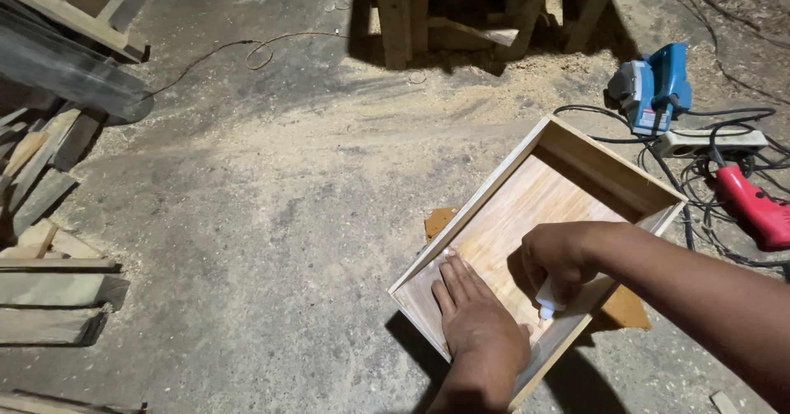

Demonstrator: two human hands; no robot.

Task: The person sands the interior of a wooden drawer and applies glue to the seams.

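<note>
A shallow open wooden box [576, 146] with a plywood bottom lies on the concrete floor at the right. My left hand [477, 319] rests flat, fingers together, on the box's bottom near its near corner. My right hand [559, 258] is closed on a small white glue bottle [546, 305], nozzle pointing down at the inside of the box's right side wall near the bottom.
A blue electric planer [654, 89], a white power strip [712, 141], a red power tool [753, 207] and tangled cables lie right of the box. Wooden boards [49, 286] are stacked at left. A timber frame [485, 15] stands at the top. Sawdust covers the floor.
</note>
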